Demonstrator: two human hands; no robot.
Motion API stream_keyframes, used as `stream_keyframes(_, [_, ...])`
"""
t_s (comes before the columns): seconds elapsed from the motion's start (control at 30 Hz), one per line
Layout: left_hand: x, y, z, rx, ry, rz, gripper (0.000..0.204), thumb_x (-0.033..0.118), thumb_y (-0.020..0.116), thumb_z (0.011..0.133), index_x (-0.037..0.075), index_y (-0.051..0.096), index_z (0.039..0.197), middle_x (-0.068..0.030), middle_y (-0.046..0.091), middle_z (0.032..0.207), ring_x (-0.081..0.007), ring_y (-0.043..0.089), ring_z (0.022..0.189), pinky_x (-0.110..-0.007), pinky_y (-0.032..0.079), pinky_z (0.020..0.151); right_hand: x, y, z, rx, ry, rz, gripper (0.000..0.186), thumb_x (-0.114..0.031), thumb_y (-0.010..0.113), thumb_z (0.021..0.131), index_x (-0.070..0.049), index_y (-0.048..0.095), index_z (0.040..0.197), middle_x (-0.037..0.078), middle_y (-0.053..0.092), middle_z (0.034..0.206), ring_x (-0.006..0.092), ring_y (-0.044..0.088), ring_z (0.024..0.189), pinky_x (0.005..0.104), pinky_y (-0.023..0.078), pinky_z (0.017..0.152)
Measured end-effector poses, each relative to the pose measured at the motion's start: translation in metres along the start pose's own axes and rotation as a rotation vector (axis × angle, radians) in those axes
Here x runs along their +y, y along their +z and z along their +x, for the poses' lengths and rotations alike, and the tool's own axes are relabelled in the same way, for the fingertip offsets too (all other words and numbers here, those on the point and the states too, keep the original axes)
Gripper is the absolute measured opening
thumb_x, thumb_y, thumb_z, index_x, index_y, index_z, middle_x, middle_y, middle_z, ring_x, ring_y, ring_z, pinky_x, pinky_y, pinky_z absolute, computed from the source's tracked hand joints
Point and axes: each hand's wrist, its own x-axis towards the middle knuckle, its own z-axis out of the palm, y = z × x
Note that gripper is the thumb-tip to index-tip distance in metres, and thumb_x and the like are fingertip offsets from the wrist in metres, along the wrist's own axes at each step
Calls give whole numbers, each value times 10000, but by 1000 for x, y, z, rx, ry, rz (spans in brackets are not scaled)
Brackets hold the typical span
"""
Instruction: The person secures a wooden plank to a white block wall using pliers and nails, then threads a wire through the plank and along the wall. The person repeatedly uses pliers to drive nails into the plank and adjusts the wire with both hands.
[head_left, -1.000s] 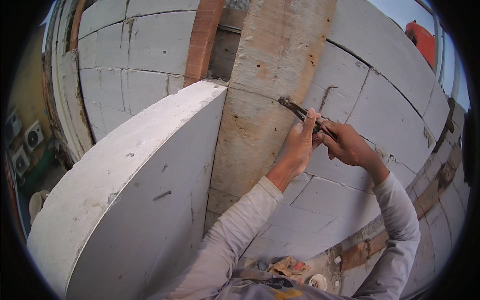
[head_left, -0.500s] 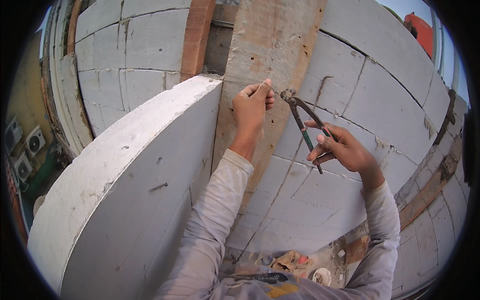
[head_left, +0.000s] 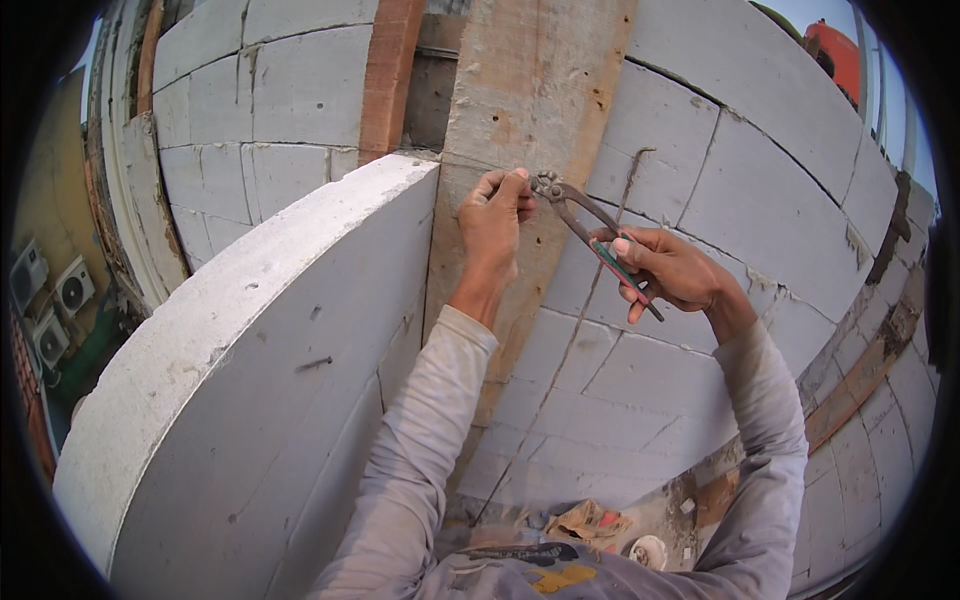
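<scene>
My left hand (head_left: 489, 232) is raised in front of the upright plank (head_left: 530, 80), thumb and fingertips pinched on a thin wire (head_left: 468, 158). The wire runs left past the end of the low block wall (head_left: 270, 250). In my right hand (head_left: 685, 272) are rusty pincers (head_left: 549, 187) with worn green and red handles, gripped with the handles close together. Their jaws sit right beside my left fingertips, at the wire. Whether the jaws bite on it is too small to tell.
A thin rusty rod with a bent top (head_left: 600, 270) stands along the pale block wall (head_left: 680, 150) on the right. A nail (head_left: 315, 363) sticks out of the low wall's side. Below lie a white bucket (head_left: 648, 552) and crumpled brown bags (head_left: 590, 520).
The pincers have moved left, up against my left fingertips, and their handles have closed. My right fingers have wrapped round them. My left hand has shifted slightly left and down.
</scene>
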Motion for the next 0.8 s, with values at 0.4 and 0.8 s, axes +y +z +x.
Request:
stream_keyframes(0.4, [-13,0,-35,-135,-141,-73,325,424,678,1009,104,623,988,-34,638,891,-196,683,899,-375,564,866,59,64,22,91,84,285,583,-665,355,1068,-127,482,881,-102,277,619,39,223,483,225,190,406])
stream_keyframes(0.8, [-27,40,-38,0,-246,139,408,411,613,1043,140,475,772,24,412,658,-110,473,529,-345,534,571,85,133,35,864,-395,-345,438,-375,504,1095,49,502,1207,254,684,1018,400,685,935,479,535,790])
